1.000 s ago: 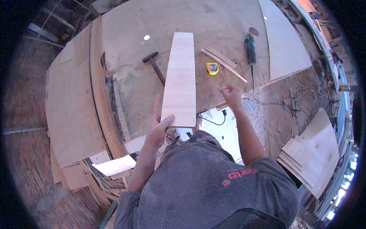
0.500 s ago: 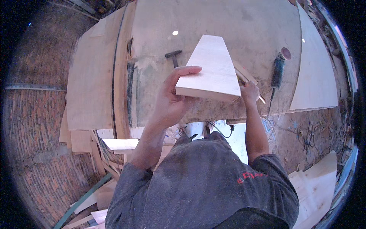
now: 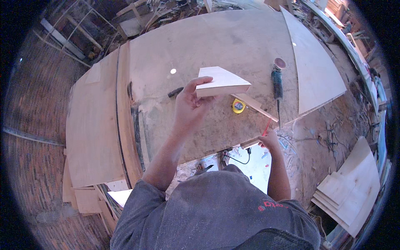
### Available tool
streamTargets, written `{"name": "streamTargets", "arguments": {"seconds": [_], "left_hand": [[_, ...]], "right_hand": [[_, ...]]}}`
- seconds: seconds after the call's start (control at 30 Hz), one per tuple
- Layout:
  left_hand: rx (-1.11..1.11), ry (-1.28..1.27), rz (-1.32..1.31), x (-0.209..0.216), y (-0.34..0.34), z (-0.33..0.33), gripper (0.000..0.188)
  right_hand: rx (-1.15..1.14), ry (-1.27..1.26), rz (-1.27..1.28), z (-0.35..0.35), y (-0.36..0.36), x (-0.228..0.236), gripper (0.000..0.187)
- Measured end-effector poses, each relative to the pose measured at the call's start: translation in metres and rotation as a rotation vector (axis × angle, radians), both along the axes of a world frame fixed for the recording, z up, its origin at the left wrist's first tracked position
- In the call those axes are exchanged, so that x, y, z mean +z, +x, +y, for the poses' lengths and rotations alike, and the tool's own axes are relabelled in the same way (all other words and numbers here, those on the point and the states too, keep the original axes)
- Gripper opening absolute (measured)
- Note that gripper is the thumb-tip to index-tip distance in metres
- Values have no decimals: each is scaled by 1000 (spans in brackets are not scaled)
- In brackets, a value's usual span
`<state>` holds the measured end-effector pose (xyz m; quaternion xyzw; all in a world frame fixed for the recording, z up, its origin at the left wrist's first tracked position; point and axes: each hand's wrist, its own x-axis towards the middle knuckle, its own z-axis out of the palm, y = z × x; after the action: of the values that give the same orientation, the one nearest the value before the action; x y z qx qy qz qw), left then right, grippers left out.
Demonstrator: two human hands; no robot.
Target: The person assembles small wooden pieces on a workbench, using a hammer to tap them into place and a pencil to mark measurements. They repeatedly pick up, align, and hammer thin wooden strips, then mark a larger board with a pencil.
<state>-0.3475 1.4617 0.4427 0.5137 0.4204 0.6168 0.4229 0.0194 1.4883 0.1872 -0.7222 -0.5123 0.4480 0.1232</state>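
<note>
A pale wooden block with slanted sides (image 3: 218,81) is held up over the worktable, gripped at its left end by my left hand (image 3: 192,102), thumb on top. Lower and to the right, at the table's near edge, my right hand (image 3: 271,141) pinches a thin red pencil (image 3: 266,127), its fingers partly hidden. A yellow tape measure (image 3: 238,106) lies on the table below the block. Beside it rests a narrow wooden strip (image 3: 258,107), pointing toward my right hand.
A sander with a round disc (image 3: 277,83) lies right of the strip, its cord over the near edge. A hammer (image 3: 175,92) is partly hidden left of the block. Plywood sheets (image 3: 314,66) flank the worktable (image 3: 200,37). Stacked boards (image 3: 346,191) and scraps cover the floor.
My right hand has left the strip and tape measure and come nearer to me, now with the red pencil showing. The block has tilted and appears lower, and the view has shifted.
</note>
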Motion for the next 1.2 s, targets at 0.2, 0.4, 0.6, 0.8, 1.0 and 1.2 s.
{"name": "streamTargets", "arguments": {"seconds": [0.2,0.4,0.6,0.8,1.0,1.2], "left_hand": [[-54,-53,-1,-17,-16,-24,52],[-293,-154,-116,-40,-33,-66,62],[-329,-466,-251,-80,-54,-99,50],[-264,-551,-517,-100,-56,-119,59],[-245,-663,-607,-106,-60,-128,82],[-284,-728,-704,-113,-57,-123,80]], "right_hand": [[-73,17,188,-76,-28,5,16],[78,131,39,-102,-54,-7,14],[167,202,-68,-111,-75,15,25],[233,248,-132,-114,-97,21,24],[190,205,-51,-111,-115,26,26],[-42,39,483,-99,-144,50,20]]}}
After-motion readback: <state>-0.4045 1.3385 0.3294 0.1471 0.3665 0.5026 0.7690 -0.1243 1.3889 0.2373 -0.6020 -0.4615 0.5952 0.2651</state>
